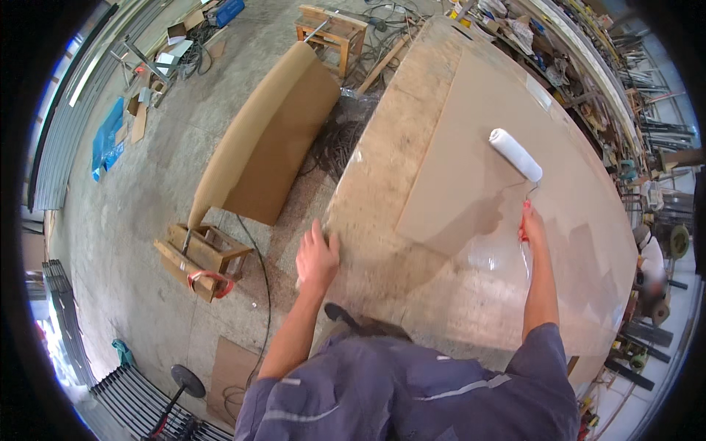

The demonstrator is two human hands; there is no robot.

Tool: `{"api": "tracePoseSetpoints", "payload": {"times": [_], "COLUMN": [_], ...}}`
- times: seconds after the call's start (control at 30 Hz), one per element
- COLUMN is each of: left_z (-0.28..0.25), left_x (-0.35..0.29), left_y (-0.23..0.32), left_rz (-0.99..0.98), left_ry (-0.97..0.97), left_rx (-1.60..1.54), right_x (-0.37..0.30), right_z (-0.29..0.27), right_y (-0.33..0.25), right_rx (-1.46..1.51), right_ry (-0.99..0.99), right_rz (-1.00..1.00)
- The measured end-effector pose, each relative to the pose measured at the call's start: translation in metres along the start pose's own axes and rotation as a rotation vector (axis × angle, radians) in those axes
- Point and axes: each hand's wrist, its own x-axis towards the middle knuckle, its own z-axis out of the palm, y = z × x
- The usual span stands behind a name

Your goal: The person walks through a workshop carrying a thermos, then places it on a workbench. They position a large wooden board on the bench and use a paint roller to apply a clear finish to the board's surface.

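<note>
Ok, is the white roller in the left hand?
No, the right hand grips the white roller by its red handle, while the left hand is open near the table.

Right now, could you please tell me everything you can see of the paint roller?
The paint roller has a white, soft-looking cylindrical sleeve, a thin, bent wire frame that looks like metal, and a red handle. The right hand grips the handle. The sleeve slants from upper left to lower right, over the brown sheet on the table; whether it touches the sheet is unclear.
</note>
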Motion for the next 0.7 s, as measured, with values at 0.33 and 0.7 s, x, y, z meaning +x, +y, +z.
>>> {"api": "tracePoseSetpoints", "payload": {"times": [0.33,0.7], "left_z": [-0.011,-0.013], "left_x": [0.014,0.01], "left_y": [0.004,-0.015], "left_rz": [-0.062,0.08], "left_ry": [-0.141,-0.183], "left_rx": [-0.038,-0.192], "right_x": [0.232,-0.103], "right_z": [0.053,0.164], "right_y": [-0.124,-0.036], "right_rx": [0.39,0.128], "right_ry": [0.237,0.056], "right_rz": [0.022,-0.057]}}
